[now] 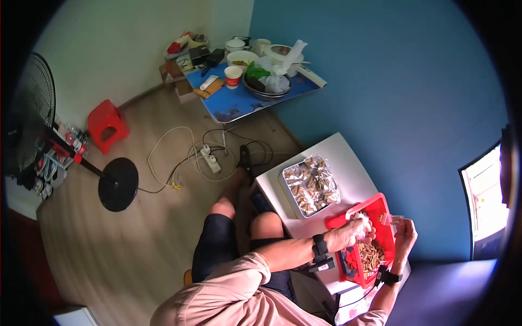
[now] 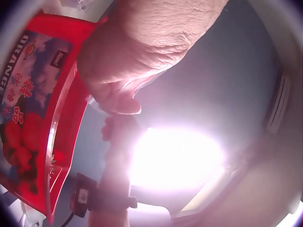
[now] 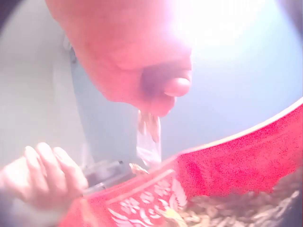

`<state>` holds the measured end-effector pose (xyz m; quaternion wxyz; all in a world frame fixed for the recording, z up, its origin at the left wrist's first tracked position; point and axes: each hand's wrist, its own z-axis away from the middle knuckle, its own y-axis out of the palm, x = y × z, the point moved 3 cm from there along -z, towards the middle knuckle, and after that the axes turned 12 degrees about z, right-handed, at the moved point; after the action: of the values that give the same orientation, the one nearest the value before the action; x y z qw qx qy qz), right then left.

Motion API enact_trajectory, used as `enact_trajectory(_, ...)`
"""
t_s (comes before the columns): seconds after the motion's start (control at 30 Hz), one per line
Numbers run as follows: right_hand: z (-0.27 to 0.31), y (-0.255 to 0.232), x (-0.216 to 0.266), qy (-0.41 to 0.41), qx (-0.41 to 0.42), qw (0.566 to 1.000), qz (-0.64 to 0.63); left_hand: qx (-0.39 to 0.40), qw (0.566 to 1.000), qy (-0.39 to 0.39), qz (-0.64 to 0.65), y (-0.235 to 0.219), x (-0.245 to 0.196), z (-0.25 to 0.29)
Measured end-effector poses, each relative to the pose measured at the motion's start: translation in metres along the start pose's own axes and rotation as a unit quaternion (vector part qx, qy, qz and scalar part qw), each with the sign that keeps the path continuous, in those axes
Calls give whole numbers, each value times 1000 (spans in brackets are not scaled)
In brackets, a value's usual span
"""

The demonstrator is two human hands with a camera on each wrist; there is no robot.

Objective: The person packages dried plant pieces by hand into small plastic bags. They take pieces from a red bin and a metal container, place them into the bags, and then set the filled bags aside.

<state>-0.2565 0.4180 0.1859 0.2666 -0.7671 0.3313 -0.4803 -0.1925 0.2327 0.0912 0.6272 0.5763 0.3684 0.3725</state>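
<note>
Packing step at the bench [image 1: 348, 157]: right hand [image 1: 405, 239] pinches a small clear bag [image 3: 149, 137] above the red box [image 1: 375, 209] of snacks [image 1: 371, 255]; left hand [image 1: 356, 231] clasps its mouth. Next move, judged: steady bag, then seal.

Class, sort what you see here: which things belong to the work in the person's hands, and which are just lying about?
In use:
left hand
right hand
small clear bag
red box of brown snacks
foil tray of filled bags

Lying about:
fan
red stool
power strip
blue table with bowls and a cup
</note>
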Motion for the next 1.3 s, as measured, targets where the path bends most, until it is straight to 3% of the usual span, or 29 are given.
enact_trajectory(0.03, -6, 12, -18, -58, 22, 984, 168, -2, 1000, 3, 12, -1, -4, 7)
enact_trajectory(0.07, -8, 22, -19, -114, 41, 936, 329, -5, 1000, 4, 23, -4, -5, 12)
enact_trajectory(0.1, -10, 32, -25, -96, 117, 915, 373, -8, 1000, 1, 29, -7, -4, 16)
enact_trajectory(0.13, -13, 37, -26, -101, 122, 915, 370, -10, 999, 2, 34, -10, -5, 18)
enact_trajectory(0.2, -15, 43, -15, -58, 48, 929, 363, -75, 997, -24, 10, -12, -9, 25)
enact_trajectory(0.23, -15, 52, -28, -85, 37, 927, 363, -68, 998, -12, 3, -15, -13, 32)
enact_trajectory(0.33, -14, 60, -26, -117, 88, 911, 385, -64, 998, -23, -15, -33, -17, 33)
enact_trajectory(0.4, -18, 60, -33, -99, 47, 926, 362, -69, 996, -46, -19, -38, -19, 36)
enact_trajectory(0.47, -17, 61, -36, -88, 76, 905, 410, -58, 998, -18, -31, -31, -34, 53)
enact_trajectory(0.5, -13, 59, -29, -137, 141, 882, 429, -19, 999, -16, -26, -32, -39, 58)
enact_trajectory(0.53, -12, 56, -28, -134, 139, 881, 432, -22, 999, -21, -17, -36, -41, 60)
enact_trajectory(0.6, -14, 49, -25, -111, 42, 943, 310, -30, 999, -24, -9, -36, -49, 74)
enact_trajectory(0.67, -12, 42, -24, -105, 49, 956, 270, 10, 998, -50, 46, -42, -55, 88)
enact_trajectory(0.7, -7, 42, -5, -48, 104, 989, 99, 13, 997, -50, 49, -46, -58, 94)
enact_trajectory(0.73, 2, 42, 15, 12, 150, 986, -76, 16, 997, -54, 54, -49, -60, 100)
enact_trajectory(0.8, 27, 44, 75, 51, 178, 964, -192, 39, 996, -64, 41, -51, -66, 118)
enact_trajectory(0.87, 49, 52, 111, 6, 243, 943, -228, 35, 993, -96, 58, -57, -68, 135)
enact_trajectory(0.93, 70, 63, 139, -52, 352, 881, -312, 51, 990, -113, 63, -56, -69, 155)
enact_trajectory(1.0, 98, 79, 169, -22, 416, 859, -299, 79, 985, -131, 83, -48, -69, 178)
enact_trajectory(1.07, 119, 104, 190, -90, 499, 810, -296, -118, 991, -33, 55, -53, -68, 203)
enact_trajectory(1.13, 133, 120, 214, -151, 541, 804, -196, -97, 994, 10, 38, -57, -69, 227)
enact_trajectory(1.2, 145, 132, 238, -279, 476, 825, -122, -26, 999, -14, 19, -63, -70, 248)
enact_trajectory(1.23, 150, 141, 242, -344, 446, 817, -120, -30, 999, -7, 20, -66, -70, 258)
enact_trajectory(1.3, 161, 152, 249, -381, 422, 817, -95, -29, 999, 11, -42, -65, -71, 277)
